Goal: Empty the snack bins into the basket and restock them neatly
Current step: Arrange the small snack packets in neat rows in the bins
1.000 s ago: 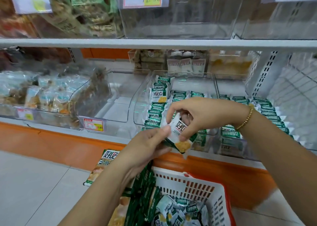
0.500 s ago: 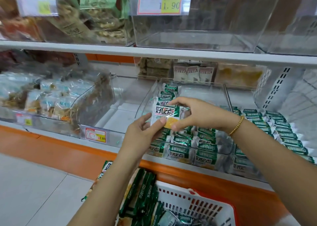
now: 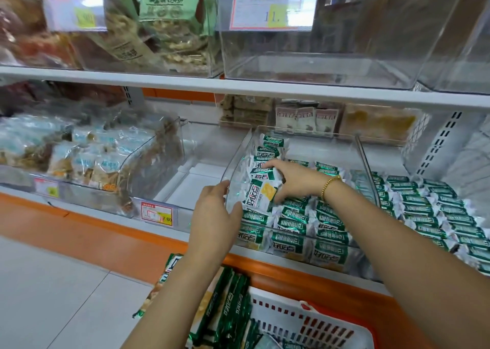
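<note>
Job so far: I think I am in the putting-back part. Lots of snacks are in neat rows, but more wait in the basket, so I guess I am about half done.
Basket: the basket (image 3: 305, 319) is closest to me, down low. Long green packs (image 3: 228, 303) stand in it and need to go back.
Left hand: my left hand (image 3: 214, 216) is at the left wall of the middle bin (image 3: 234, 171). The fingers are loose and touch the clear wall. It holds nothing that I can see.
Right hand: my right hand (image 3: 291, 181) is inside the bin, and its fingers curl around one snack pack (image 3: 261, 197).
Snack pack: it is green and white with a yellow cracker picture. It is tilted, just above the rows, and sits between my two hands (the clear wall is between it and my left hand).
Rows: the packs (image 3: 313, 221) under it lie side by side at the front of the bin. The back has room for more.
Right bin: more green packs (image 3: 424, 205) lie in tidy lines there.
Left bin: the next bin (image 3: 191, 184) has no snacks that I can see, so it needs filling.
Top shelf: far up, a big clear box (image 3: 318, 57) has a price tag and looks bare inside.
</note>
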Motion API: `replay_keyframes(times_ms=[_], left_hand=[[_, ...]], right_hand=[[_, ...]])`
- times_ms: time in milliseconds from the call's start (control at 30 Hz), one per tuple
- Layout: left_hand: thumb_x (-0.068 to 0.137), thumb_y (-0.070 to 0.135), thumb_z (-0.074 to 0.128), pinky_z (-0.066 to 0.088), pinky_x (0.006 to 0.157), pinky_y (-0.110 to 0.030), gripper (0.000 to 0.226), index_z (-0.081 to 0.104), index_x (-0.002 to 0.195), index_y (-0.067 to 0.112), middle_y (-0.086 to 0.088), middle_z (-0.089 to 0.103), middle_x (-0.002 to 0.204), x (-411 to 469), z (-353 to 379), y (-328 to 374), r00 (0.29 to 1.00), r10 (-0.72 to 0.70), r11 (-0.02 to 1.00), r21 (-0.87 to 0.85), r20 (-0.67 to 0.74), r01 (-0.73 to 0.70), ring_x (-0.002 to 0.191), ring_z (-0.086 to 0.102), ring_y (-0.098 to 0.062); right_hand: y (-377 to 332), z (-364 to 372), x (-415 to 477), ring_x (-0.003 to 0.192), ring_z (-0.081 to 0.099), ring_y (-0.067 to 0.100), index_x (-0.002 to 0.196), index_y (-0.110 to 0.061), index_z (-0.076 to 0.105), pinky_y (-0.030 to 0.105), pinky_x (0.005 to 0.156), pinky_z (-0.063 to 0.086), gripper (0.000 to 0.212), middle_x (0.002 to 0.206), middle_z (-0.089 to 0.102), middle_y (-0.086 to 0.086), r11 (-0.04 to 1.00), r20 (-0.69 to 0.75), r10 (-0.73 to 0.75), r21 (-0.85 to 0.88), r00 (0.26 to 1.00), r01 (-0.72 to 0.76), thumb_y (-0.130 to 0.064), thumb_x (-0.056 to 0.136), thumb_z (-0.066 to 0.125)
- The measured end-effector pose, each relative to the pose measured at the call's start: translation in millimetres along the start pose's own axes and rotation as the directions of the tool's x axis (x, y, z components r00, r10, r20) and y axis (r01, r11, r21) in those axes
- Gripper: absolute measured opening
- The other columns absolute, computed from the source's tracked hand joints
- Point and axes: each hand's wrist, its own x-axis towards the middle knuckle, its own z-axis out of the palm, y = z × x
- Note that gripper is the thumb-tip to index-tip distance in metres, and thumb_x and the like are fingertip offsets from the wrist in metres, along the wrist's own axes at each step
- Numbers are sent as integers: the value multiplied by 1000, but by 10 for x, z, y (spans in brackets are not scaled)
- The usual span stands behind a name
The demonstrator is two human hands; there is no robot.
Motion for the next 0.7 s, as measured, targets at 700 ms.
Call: replay_keyframes(times_ms=[700], left_hand=[[92,22,57,47,95,-32,56,39,144,15,-6,48,135,-3,-5,-36,998,25,999,41,54,-27,115,54,-19]], right_hand=[[186,-10,-209,86,46,14,95,-23,51,21,58,34,45,84,39,-13,938,-220,-110,-345,969,29,-48,70,79]])
